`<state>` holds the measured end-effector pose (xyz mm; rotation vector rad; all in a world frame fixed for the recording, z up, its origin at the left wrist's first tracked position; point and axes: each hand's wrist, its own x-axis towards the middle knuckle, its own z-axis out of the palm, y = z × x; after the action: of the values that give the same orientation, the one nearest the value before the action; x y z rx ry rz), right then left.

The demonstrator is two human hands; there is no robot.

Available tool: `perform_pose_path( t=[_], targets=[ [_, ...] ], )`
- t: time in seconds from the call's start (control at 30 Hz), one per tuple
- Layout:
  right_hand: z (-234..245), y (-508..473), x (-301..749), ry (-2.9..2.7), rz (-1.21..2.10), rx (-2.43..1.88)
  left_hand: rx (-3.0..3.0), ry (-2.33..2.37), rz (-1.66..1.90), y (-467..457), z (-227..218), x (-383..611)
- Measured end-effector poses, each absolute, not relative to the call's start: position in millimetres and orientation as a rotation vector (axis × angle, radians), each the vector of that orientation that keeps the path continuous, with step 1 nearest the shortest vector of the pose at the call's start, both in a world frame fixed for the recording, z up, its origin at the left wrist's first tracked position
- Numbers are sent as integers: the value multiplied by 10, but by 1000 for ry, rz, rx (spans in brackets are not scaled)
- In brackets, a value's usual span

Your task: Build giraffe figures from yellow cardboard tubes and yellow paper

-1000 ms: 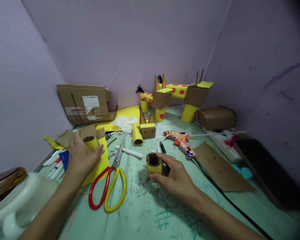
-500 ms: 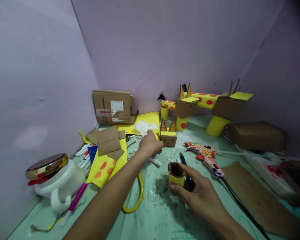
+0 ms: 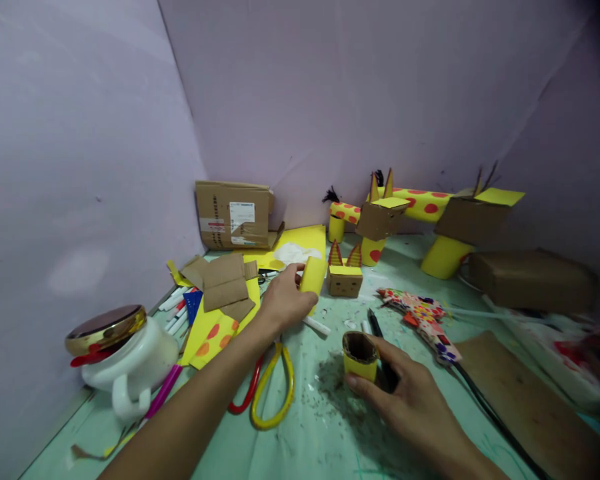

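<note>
My left hand (image 3: 287,298) is closed on a yellow paper-covered tube (image 3: 313,276), held tilted just left of a small cardboard box head (image 3: 345,284) with two striped pointed ears. Nearer to me, my right hand (image 3: 405,393) grips a short yellow cardboard tube (image 3: 361,363), its brown hollow end facing up. A black pen (image 3: 375,324) lies right behind that tube. Under my left forearm, scissors (image 3: 275,393) with one red and one yellow handle are partly covered.
Cardboard animals with spotted yellow bodies (image 3: 420,203) stand at the back right. A floral-patterned glue gun (image 3: 420,313) with a black cord lies right of centre. A white lidded cup (image 3: 135,360), cardboard scraps (image 3: 225,283) and markers (image 3: 175,310) crowd the left.
My left hand has picked up the yellow tube beside the small box head and drawn it slightly nearer. The right hand keeps its hold. The view has shifted, uncovering more of the scissors.
</note>
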<state>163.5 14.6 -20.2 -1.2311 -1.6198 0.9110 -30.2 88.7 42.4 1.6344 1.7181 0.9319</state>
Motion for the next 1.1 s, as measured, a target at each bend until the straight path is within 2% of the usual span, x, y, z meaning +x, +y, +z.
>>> perform_pose_path(
  t=[0.17, 0.23, 0.33, 0.53, 1.1],
  targets=[
    [-172, 134, 1616, -1676, 896, -1262, 1494, 1298, 988, 398, 490, -458],
    [-164, 138, 1606, -1670, 894, -1254, 1163, 1053, 1077, 258, 422, -455],
    [-154, 141, 1598, -1654, 902, -1242, 992, 926, 1084, 123, 258, -368],
    [-132, 142, 1599, -1696, 956, -1171, 1122, 1004, 1055, 50, 60, -169],
    [-107, 137, 1623, -1777, 951, -1134, 1446, 1265, 870, 8, 80, -132]
  ],
)
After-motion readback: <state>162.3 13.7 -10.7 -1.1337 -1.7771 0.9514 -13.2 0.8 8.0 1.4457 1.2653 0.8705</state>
